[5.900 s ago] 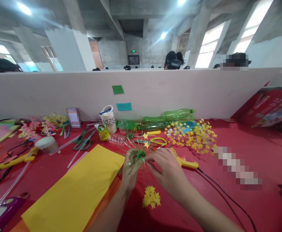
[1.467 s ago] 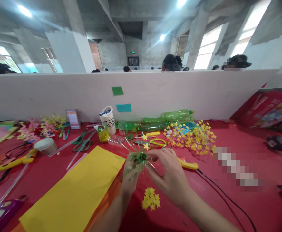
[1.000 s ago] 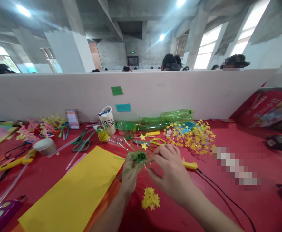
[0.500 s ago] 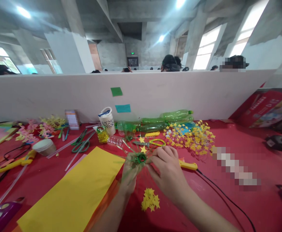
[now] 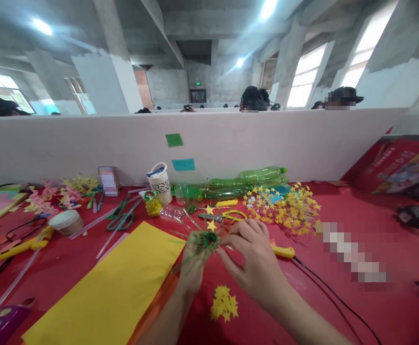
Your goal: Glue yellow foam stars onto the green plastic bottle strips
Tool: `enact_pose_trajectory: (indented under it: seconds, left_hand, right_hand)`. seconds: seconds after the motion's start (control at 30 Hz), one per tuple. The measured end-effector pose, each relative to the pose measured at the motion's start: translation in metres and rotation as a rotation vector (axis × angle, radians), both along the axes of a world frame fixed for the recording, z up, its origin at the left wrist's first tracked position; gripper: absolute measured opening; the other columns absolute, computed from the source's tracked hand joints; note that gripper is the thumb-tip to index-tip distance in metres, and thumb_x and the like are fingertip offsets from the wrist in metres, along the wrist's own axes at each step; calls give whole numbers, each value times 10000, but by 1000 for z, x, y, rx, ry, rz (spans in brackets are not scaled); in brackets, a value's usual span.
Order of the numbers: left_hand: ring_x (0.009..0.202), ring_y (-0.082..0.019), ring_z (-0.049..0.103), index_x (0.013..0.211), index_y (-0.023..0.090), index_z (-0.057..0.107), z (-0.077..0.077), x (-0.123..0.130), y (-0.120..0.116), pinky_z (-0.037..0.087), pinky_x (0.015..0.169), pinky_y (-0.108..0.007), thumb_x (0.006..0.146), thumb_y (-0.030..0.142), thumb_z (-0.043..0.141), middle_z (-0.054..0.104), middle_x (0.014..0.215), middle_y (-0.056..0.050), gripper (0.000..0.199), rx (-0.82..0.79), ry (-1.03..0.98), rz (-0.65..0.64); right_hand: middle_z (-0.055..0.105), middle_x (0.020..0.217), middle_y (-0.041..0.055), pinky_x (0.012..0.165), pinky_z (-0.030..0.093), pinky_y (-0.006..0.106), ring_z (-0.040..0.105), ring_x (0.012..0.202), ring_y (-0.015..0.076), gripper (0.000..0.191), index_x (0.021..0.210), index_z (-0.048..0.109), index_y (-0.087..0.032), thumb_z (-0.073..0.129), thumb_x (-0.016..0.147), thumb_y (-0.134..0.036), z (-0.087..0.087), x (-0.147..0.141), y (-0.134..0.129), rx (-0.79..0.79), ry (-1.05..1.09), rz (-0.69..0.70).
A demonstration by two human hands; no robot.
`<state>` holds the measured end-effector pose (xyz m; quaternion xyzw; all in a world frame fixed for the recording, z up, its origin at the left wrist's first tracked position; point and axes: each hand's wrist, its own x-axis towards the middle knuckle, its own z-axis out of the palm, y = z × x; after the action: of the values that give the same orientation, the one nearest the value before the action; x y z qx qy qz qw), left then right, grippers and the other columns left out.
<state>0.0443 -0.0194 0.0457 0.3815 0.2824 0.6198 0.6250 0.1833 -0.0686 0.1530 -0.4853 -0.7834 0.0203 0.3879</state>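
Observation:
In my left hand [image 5: 193, 258] is the neck end of a cut green plastic bottle [image 5: 210, 239], its mouth turned towards me. Thin clear-green strips fan out from it, and two yellow stars [image 5: 211, 225] show at its upper side. My right hand [image 5: 248, 249] is at the bottle piece's right edge, thumb and fingers pinched around what looks like one of the strips; the fingertips partly hide it. Below the hands, a small heap of yellow paper stars [image 5: 224, 304] lies on the red tabletop [image 5: 302, 306].
Yellow paper [image 5: 108, 287] lies left. Behind are scissors [image 5: 234, 216], a yellow cutter [image 5: 227, 203], green bottles [image 5: 231, 191], a white cup [image 5: 161, 184] and a star cluster [image 5: 288, 208]. A corded yellow glue gun [image 5: 284, 251] lies right. A white partition [image 5: 266, 143] closes the back.
The whole view has tilted slightly, so everything sits a little lower. Both hands stay at the bottle piece, which has turned slightly; the right fingers have barely moved.

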Motion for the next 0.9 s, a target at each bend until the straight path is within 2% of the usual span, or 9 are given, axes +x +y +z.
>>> enact_pose_trajectory:
  seconds: [0.13,0.23,0.33,0.43,0.63,0.7,0.77,0.83,0.9]
  left_hand:
    - [811,-135,609,904,197,563,-3,0,4,451,777,-259,645,149,713,654,864,-4,303,-52,-19,44]
    - [841,-151,627,902,190,574,-5,0,7,463,798,-280,615,122,731,673,910,-20,334,-106,-75,5]
    - [865,-154,631,905,191,595,-6,-2,9,462,824,-282,607,99,732,678,925,-15,340,-142,-126,-50]
    - [876,-148,632,907,200,617,-8,-6,11,456,851,-282,615,90,728,681,918,-2,331,-163,-156,-83]
    - [870,-146,629,907,187,641,-17,-14,17,465,843,-280,652,106,709,681,947,-23,276,-152,-131,-148]
    - [887,-140,623,930,188,643,-19,-15,19,461,843,-260,660,97,700,679,967,-26,291,-143,-117,-167]
    - [895,-135,619,944,189,645,-18,-17,20,457,841,-245,661,85,696,678,978,-29,306,-128,-109,-192]
    - [898,-138,616,952,185,647,-16,-18,20,461,830,-241,661,79,695,678,981,-36,314,-121,-103,-217]
    - [896,-149,618,958,172,649,-13,-20,21,467,822,-251,658,83,697,680,982,-51,317,-129,-84,-240]
  right_hand:
    - [537,804,27,778,344,342,472,799,175,140,771,599,-192,500,855,-244,6,14,4,5,101,8]
    - [546,838,36,771,374,318,493,830,173,136,802,590,-189,478,868,-230,5,26,15,-1,180,-25]
    - [550,899,43,788,398,307,509,876,177,80,865,584,-193,512,844,-223,-3,33,30,-62,199,-52]
    - [550,970,48,842,399,328,508,946,193,117,924,584,-210,554,813,-234,-13,33,41,-93,184,-55]
    - [541,1081,62,909,377,373,476,1061,223,190,973,602,-237,580,795,-301,-26,26,44,-133,152,-3]
    - [543,1067,63,877,400,360,501,1022,217,179,952,607,-230,581,792,-308,-30,22,43,-181,148,11]
    - [553,1022,57,786,437,319,547,904,191,126,890,616,-219,576,792,-287,-34,18,45,-232,154,25]
    - [570,948,47,704,442,279,560,791,162,67,811,623,-205,561,791,-223,-39,15,47,-262,165,40]
    - [586,866,38,681,429,260,557,748,152,103,744,627,-192,541,776,-144,-43,13,51,-258,180,43]
